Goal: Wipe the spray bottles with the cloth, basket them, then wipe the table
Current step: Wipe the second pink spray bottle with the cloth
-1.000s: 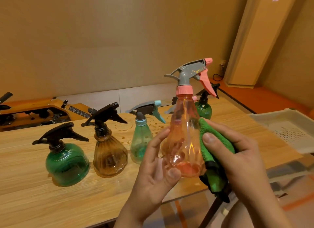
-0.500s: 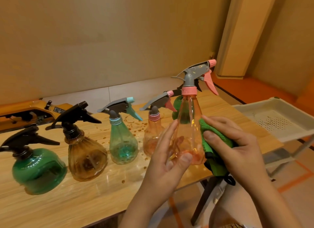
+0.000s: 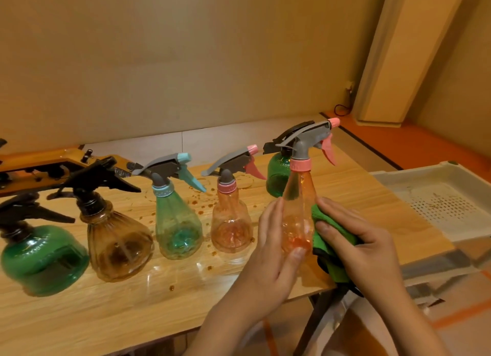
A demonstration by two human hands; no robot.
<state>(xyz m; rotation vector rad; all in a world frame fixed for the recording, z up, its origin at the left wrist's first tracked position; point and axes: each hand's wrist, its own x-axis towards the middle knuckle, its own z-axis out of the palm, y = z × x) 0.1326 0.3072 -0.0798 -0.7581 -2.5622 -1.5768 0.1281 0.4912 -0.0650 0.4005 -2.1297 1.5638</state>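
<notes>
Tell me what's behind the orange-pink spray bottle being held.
A round green plastic spray bottle with a black trigger stands on the wooden table. Its right side is covered by the held orange-pink bottle.

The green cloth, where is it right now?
In the head view, right of centre, the right hand holds the green cloth against the lifted pink bottle.

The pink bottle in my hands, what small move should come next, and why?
Probably slide the green cloth up toward the neck: the right hand presses it only against the lower side of the held bottle, which the left hand grips near its base, so the upper part is untouched by it.
</notes>
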